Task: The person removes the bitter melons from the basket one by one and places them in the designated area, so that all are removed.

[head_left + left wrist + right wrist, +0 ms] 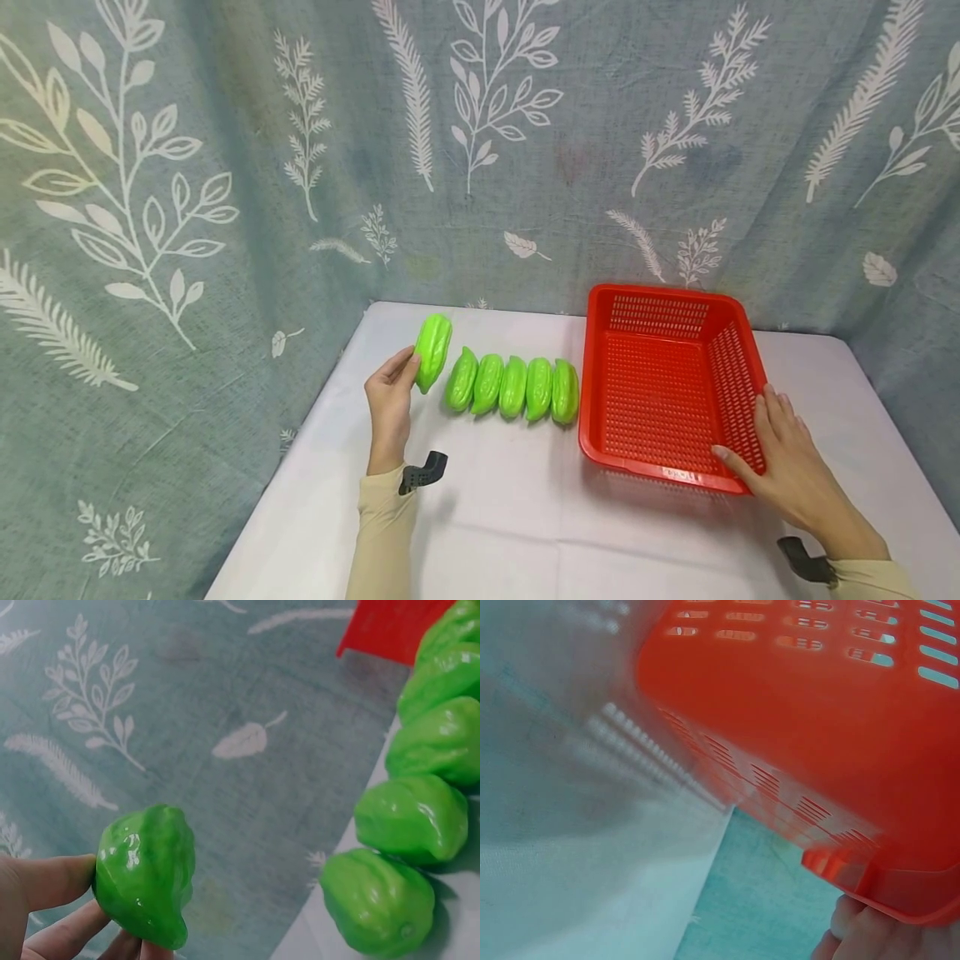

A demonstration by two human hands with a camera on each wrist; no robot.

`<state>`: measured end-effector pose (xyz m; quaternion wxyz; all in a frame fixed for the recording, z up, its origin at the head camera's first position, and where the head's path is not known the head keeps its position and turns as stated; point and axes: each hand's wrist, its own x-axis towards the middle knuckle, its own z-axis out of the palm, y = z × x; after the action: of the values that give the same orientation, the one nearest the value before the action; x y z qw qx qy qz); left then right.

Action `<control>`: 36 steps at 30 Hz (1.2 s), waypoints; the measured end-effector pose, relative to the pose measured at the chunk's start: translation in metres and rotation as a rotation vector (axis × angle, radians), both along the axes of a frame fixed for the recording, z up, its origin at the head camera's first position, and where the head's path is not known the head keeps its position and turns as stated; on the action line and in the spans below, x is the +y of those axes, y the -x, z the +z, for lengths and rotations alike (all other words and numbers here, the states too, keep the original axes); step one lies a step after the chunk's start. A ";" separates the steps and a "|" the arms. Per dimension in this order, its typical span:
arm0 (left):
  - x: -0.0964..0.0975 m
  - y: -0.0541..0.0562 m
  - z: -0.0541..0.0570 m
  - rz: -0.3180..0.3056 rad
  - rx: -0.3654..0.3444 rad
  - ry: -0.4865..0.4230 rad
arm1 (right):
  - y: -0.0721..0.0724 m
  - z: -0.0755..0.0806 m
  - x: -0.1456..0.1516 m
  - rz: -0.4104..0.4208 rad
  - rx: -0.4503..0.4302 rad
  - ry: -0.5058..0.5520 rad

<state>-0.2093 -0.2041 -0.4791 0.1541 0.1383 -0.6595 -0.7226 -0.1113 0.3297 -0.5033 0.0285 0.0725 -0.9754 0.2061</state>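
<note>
My left hand (pixel 392 400) pinches a bright green, ribbed plastic bitter melon (pixel 432 352) above the far left part of the table. In the left wrist view, its thumb presses one side of the held bitter melon (pixel 142 874) and its fingers support it from below. Several matching bitter melons (pixel 513 387) lie side by side in a row just right of that hand. At the near right corner of a red plastic basket (pixel 645 467), my right hand (pixel 798 475) grips the rim, thumb over the near edge and fingers along the right side.
The basket has perforated walls and a slotted floor (pixel 652 392) with nothing on it. A white cloth covers the table (pixel 510 533). Behind and on both sides hangs a grey-green curtain (pixel 525 233) with white leaf prints, close to the table's edges.
</note>
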 end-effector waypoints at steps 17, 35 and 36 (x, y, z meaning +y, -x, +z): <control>-0.008 0.006 -0.016 0.042 -0.032 0.005 | -0.002 -0.001 -0.001 -0.001 0.010 -0.007; -0.011 0.007 -0.031 0.034 -0.121 0.049 | -0.002 -0.001 -0.002 0.000 0.009 0.001; -0.012 0.008 -0.033 0.036 -0.127 0.051 | -0.002 -0.001 -0.002 -0.001 0.007 0.002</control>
<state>-0.2170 -0.2158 -0.5117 0.1286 0.1918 -0.6835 -0.6925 -0.1090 0.3275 -0.5039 0.0322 0.0730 -0.9752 0.2066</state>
